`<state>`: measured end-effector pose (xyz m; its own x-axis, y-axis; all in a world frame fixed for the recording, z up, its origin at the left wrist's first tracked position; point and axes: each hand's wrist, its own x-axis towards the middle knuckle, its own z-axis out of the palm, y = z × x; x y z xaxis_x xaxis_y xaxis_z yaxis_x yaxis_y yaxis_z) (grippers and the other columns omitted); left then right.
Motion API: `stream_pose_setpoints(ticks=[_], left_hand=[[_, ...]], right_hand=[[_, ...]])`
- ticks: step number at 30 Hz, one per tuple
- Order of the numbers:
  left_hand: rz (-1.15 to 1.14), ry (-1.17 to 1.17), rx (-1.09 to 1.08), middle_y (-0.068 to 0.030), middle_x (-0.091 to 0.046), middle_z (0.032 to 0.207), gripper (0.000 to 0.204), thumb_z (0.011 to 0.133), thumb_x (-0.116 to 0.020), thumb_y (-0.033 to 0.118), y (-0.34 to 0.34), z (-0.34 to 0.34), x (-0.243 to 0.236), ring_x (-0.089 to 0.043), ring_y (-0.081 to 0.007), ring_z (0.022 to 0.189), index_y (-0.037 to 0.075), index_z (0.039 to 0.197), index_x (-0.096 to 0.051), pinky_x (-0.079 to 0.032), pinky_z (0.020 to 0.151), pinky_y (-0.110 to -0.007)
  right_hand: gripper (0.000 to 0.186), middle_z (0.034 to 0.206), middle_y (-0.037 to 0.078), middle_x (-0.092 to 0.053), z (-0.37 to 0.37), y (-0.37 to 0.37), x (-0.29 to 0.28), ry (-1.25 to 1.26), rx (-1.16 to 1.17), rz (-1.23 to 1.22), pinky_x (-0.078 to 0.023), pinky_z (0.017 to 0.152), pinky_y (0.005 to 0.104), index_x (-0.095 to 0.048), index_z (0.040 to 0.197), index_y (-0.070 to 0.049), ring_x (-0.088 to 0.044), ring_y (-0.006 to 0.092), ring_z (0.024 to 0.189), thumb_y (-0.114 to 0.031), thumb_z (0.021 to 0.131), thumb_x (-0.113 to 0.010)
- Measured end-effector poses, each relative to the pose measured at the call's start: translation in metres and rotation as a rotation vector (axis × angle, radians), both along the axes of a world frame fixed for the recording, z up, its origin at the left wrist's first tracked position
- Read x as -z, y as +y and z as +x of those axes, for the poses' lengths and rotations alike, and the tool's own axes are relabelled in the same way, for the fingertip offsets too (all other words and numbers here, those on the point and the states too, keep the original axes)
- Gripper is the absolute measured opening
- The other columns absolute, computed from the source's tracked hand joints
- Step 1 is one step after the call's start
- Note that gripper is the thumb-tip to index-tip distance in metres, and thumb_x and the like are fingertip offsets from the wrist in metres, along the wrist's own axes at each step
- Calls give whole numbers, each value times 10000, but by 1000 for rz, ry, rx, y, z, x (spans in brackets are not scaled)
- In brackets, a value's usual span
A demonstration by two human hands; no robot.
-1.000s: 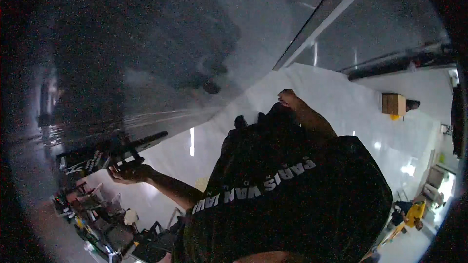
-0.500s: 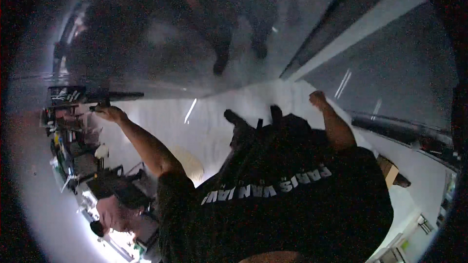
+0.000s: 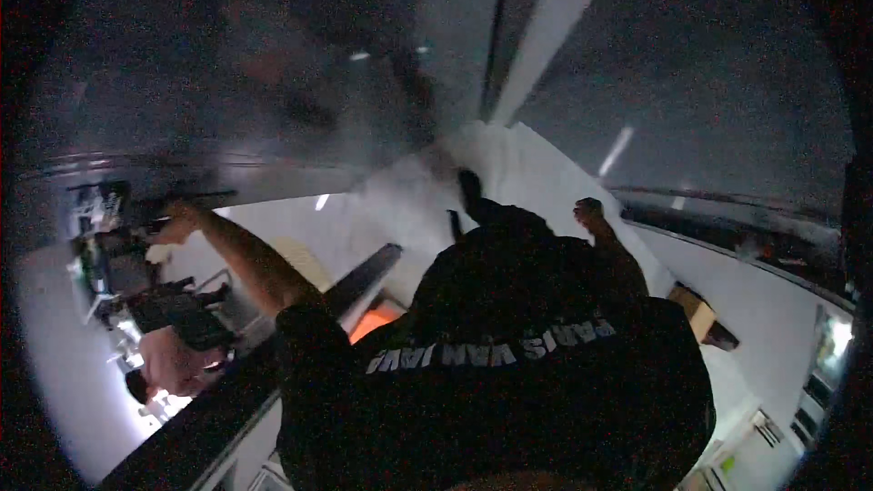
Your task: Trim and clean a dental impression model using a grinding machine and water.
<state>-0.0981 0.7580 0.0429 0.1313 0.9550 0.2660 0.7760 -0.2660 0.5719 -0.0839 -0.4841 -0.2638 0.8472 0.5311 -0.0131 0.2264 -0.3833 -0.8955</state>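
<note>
Up at the left, my left hand (image 3: 182,216) grips a dark object with a long bar (image 3: 209,195); its exact kind is unclear in the dim, blurred view. My right hand (image 3: 589,212) is out at the right with fingers curled closed; I cannot make out anything inside them. Below me, my dark-shod foot (image 3: 469,186) stands on the pale glossy floor (image 3: 546,164). Dark, reflective panels (image 3: 273,45) rise in front of me, with a pale vertical frame (image 3: 546,27) between them.
A long dark ledge (image 3: 182,436) runs beside me at lower left. Beyond it are a person in pink (image 3: 177,359), chairs and equipment. An orange object (image 3: 373,318) is near my left elbow. A cardboard box (image 3: 691,309) lies at right, near a white wall (image 3: 755,300).
My view has turned, and the pale frame moved left in it. The long dark ledge and orange object have come into view at lower left. My left hand still grips the dark object.
</note>
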Motion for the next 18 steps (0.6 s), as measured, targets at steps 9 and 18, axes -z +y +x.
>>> stream_pose_setpoints(ticks=[9, 18], left_hand=[[957, -152, 140, -265, -581, 1242, 698, 914, -569, 458, -63, 198, -167, -590, -414, 1095, -80, 1336, -426, -484, 884, -526], [1106, -697, 384, -245, -629, 1128, 576, 850, -673, 425, -324, 159, -192, -634, -389, 962, -97, 1067, -561, -512, 783, -495]], right_hand=[[216, 849, 124, -679, -125, 145, 39, 490, 641, 272, -545, 694, 376, -660, 936, -58, -672, 272, 822, -255, 846, -661], [223, 804, 137, -610, -183, 51, 34, 1146, 678, 795, -512, 588, 371, -629, 1059, -3, -630, 266, 755, -147, 889, -628]])
